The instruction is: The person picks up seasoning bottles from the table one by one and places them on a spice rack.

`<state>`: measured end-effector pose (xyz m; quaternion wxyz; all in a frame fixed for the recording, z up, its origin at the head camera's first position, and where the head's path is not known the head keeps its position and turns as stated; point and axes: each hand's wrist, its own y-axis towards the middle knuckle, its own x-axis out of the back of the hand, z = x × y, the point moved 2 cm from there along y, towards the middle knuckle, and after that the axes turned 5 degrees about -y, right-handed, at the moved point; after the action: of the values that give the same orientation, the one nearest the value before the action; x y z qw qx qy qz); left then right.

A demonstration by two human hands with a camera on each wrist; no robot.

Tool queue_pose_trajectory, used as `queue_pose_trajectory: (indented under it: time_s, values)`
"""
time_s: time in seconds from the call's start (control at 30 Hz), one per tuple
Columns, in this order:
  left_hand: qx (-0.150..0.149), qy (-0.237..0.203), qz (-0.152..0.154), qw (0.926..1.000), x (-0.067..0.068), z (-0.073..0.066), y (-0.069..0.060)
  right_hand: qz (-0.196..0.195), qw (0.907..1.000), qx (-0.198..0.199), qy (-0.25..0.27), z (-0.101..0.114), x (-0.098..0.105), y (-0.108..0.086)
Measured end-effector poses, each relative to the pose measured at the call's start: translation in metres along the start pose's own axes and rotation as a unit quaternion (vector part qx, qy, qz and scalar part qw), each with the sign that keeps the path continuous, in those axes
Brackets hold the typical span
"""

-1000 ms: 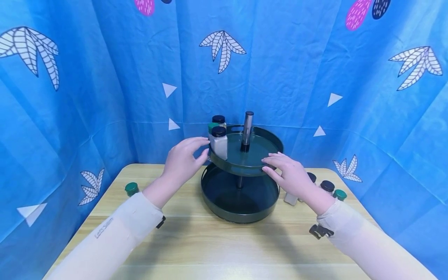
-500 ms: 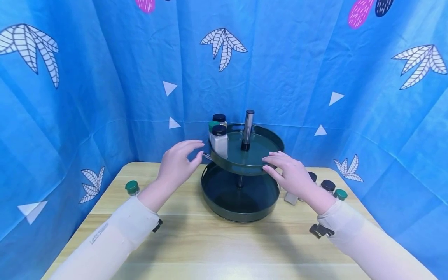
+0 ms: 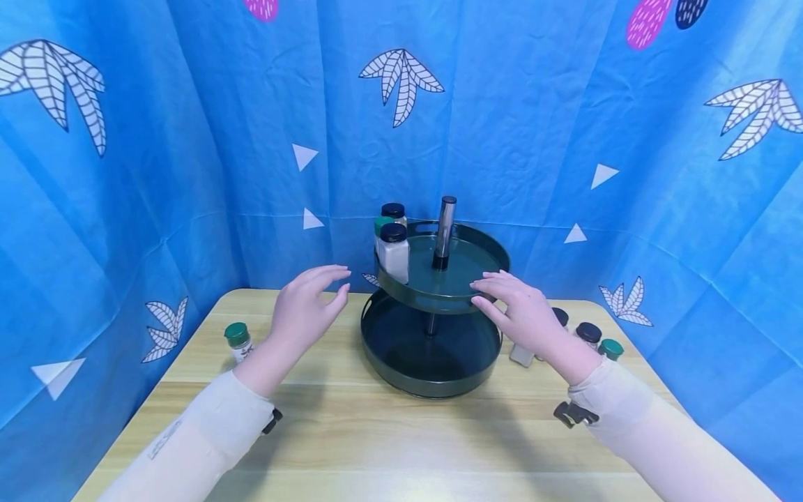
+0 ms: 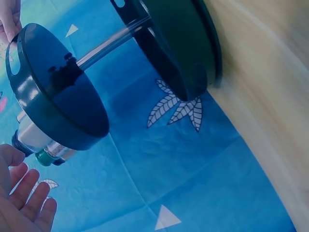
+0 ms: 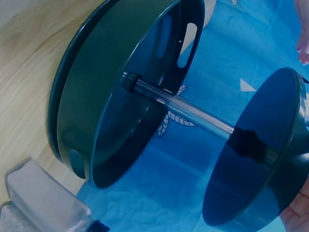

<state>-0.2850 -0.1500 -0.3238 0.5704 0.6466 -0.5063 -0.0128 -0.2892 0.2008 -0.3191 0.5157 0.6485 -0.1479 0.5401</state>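
A dark green two-tier round turntable [image 3: 433, 382] with a metal centre post [image 3: 445, 226] stands on the table. Its upper tray [image 3: 461, 272] carries a white jar with a black lid [image 3: 394, 258], a green-capped jar [image 3: 380, 224] and another black-lidded jar [image 3: 394, 211], all at the left side. My right hand [image 3: 517, 307] holds the upper tray's right front rim, thumb outside and fingers over the edge. My left hand [image 3: 304, 307] hovers left of the turntable, fingers loosely bent, holding nothing; the left wrist view shows its fingers [image 4: 36, 200] apart from the jars.
A green-capped jar [image 3: 239, 341] stands at the table's left, near my left forearm. Several jars, including a black-lidded one [image 3: 588, 335] and a green-capped one [image 3: 610, 348], stand at the right, partly behind my right arm. A blue curtain [image 3: 401, 167] hangs behind the table [image 3: 401, 446].
My left hand has drawn away from the jars on the upper tray, moving left and down. My right hand stays at the rim.
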Motion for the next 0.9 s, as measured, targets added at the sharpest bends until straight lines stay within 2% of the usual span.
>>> queue_pose_trajectory:
  time_s: [0.43, 0.9]
  values:
    - [0.042, -0.008, -0.007, 0.9991, 0.004, 0.013, -0.022, -0.005, 1.0000, 0.003, 0.002, 0.000, -0.001, -0.001]
    - [0.077, 0.026, -0.035, 0.9961, 0.007, 0.033, -0.044, -0.012, 0.9999, 0.007, 0.002, 0.000, -0.001, -0.001]
